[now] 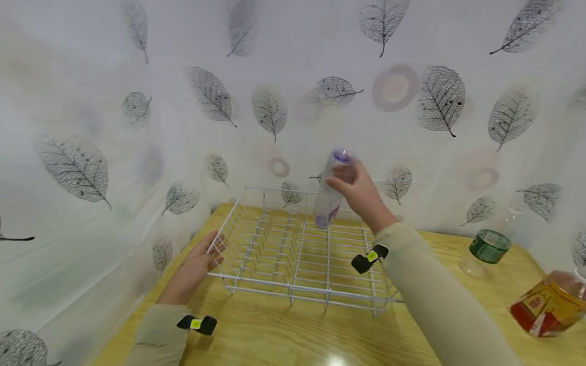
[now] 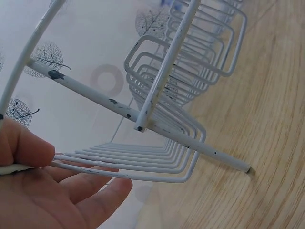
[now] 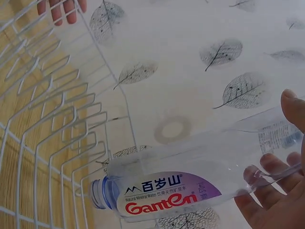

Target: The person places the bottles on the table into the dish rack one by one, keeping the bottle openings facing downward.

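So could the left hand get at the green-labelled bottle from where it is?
Probably not: the left hand grips the left side of the wire rack, and the rack and right arm lie between it and the green-labelled bottle.

The label point(image 3: 167, 192) on the clear bottle point(image 3: 228, 157) reads "百岁山", "Natural Mineral Water" and "Ganten".

Bottle point(image 3: 209, 164) — smooth, glossy plastic
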### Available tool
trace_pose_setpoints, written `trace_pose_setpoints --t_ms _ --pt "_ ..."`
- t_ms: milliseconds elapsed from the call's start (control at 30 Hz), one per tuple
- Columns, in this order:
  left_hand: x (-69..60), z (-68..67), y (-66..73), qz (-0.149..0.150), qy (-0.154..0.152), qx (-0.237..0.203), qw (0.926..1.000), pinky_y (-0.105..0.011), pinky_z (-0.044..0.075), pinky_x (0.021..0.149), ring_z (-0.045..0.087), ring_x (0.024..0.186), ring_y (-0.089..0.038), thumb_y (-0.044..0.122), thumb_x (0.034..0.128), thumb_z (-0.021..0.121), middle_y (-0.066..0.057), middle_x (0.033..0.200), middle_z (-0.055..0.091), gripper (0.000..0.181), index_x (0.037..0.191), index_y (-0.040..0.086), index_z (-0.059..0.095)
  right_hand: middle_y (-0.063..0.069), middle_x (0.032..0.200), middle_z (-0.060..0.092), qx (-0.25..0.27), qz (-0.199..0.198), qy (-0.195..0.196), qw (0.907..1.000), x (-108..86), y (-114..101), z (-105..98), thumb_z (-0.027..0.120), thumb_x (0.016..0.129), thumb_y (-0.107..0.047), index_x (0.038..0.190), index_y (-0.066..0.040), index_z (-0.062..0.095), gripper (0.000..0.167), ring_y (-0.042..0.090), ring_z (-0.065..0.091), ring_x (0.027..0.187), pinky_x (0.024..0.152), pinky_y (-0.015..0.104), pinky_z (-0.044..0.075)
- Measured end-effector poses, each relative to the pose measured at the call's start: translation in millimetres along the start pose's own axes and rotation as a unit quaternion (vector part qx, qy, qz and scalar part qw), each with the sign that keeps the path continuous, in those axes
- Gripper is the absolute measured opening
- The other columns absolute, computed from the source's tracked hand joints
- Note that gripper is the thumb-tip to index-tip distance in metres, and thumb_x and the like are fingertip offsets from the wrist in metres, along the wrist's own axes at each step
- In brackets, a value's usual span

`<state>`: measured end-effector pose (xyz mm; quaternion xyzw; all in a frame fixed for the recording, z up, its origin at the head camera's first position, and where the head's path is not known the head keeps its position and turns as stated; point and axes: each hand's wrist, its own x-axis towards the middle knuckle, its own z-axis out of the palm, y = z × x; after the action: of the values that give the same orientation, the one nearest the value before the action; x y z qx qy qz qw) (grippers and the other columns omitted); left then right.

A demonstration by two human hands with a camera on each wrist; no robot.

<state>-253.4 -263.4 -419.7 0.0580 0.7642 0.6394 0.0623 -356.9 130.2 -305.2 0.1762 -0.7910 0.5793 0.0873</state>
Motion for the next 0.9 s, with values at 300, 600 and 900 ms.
trace_pose_setpoints --t_ms 300,600,900 --pt "0.7 -0.3 -1.5 0.0 0.006 0.008 0.9999 -0.056 0.023 0.118 0.025 0.146 -0.045 -0.01 0.0933 0.029 -0.019 0.166 0.016 0.075 0.163 0.005 0.005 0.014 0.149 0.048 -0.01 0.051 -0.005 0.9987 18.9 33 15 0.071 0.095 -0.042 0.156 -0.011 0.028 0.082 0.031 0.047 0.137 0.112 0.051 0.039" --pt "3.5 -0.8 -1.9 0.004 0.003 0.008 1.0 -0.054 0.022 0.119 0.024 0.148 -0.041 -0.01 0.0939 0.027 -0.017 0.166 0.017 0.075 0.163 0.006 0.005 0.017 0.142 0.048 -0.022 0.082 0.023 0.9961 34.2 44 24 0.072 0.094 -0.044 0.156 -0.01 0.027 0.084 0.033 0.047 0.133 0.109 0.05 0.042" --pt "3.0 -0.6 -0.9 -0.017 0.015 0.017 0.9996 -0.057 0.021 0.119 0.028 0.145 -0.045 -0.005 0.0984 0.028 -0.018 0.166 0.019 0.071 0.164 0.009 0.004 0.016 0.148 0.045 -0.026 0.106 0.016 0.9939 44.0 53 32 0.071 0.095 -0.041 0.159 -0.011 0.024 0.085 0.033 0.044 0.136 0.11 0.05 0.04"
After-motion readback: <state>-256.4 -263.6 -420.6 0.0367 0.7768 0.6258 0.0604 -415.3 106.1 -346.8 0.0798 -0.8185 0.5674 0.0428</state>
